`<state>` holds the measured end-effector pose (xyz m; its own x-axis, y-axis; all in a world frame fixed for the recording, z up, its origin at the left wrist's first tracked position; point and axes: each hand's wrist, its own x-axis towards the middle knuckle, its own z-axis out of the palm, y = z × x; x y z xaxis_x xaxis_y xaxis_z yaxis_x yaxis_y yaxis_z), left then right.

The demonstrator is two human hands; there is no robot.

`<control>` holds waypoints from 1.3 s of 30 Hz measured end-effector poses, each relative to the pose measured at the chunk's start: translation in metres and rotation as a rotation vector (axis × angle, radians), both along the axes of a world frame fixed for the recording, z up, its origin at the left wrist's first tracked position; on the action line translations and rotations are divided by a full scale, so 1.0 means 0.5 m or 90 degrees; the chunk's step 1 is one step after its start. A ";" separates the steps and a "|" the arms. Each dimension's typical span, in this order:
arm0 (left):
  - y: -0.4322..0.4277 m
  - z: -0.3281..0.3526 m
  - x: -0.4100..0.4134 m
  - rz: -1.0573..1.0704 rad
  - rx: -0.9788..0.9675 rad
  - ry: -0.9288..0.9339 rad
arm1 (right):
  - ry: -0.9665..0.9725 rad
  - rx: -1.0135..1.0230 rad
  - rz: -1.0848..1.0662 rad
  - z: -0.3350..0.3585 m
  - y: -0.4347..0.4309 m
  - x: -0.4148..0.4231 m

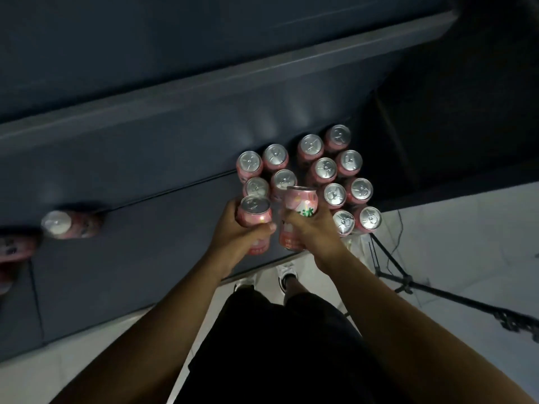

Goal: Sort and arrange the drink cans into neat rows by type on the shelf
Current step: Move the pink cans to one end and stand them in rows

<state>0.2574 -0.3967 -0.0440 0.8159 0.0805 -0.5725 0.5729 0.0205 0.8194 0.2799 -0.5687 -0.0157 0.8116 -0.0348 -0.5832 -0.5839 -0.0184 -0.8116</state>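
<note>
1. Nearest: my shoes (287, 272) stand on the pale floor, with a tripod (408, 282) to the right.
2. Left hand (242, 236): my fingers are wrapped round a pink can, the left can (254, 212). It is upright, lid up, at the front of the block's leftmost column. I cannot tell whether it rests on the shelf (140, 263).
3. Right hand (310, 231): clamped round the right can (297, 205), which is tilted with its label showing, just beside the left can.
4. Beyond: the block of cans (325, 167) stands upright in rows on the shelf, apparently all one type.
5. Far left: a stray can (70, 224) lies on its side, well apart from the block. Another at the frame edge is blurred.
6. Step, as judged: filling the block's front row. The next move calls for righting the right can and seating it in the open spot beside the left can, then fetching the strays.
</note>
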 end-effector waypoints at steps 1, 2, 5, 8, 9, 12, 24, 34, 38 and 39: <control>-0.007 -0.003 -0.001 0.011 0.009 -0.006 | 0.001 -0.016 -0.001 -0.011 -0.004 0.008; -0.015 -0.006 0.000 0.020 0.016 -0.013 | 0.000 -0.029 -0.004 -0.023 -0.010 0.017; -0.033 -0.022 0.009 0.023 0.037 -0.034 | -0.012 -0.080 0.029 -0.060 -0.031 0.034; -0.037 -0.058 0.012 0.037 0.099 -0.039 | -0.015 -0.130 0.086 -0.093 -0.043 0.047; -0.038 -0.072 0.010 0.043 0.123 -0.032 | -0.015 -0.158 0.112 -0.103 -0.042 0.050; -0.055 -0.102 0.002 0.057 0.199 -0.001 | -0.036 -0.241 0.181 -0.139 -0.041 0.060; -0.128 -0.171 0.000 0.162 0.264 0.016 | -0.071 -0.380 0.356 -0.178 -0.048 0.074; -0.112 -0.174 -0.005 0.109 0.283 0.025 | -0.106 -0.385 0.399 -0.191 -0.044 0.066; -0.099 -0.160 -0.003 0.034 0.311 0.020 | -0.084 -0.393 0.425 -0.181 -0.048 0.071; -0.096 -0.156 -0.005 0.021 0.320 0.018 | -0.079 -0.398 0.432 -0.178 -0.048 0.073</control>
<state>0.2548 -0.4446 -0.1219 0.7932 0.3774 -0.4780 0.6005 -0.3541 0.7169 0.3162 -0.5929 -0.1045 0.8286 0.1914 -0.5262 -0.1984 -0.7785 -0.5955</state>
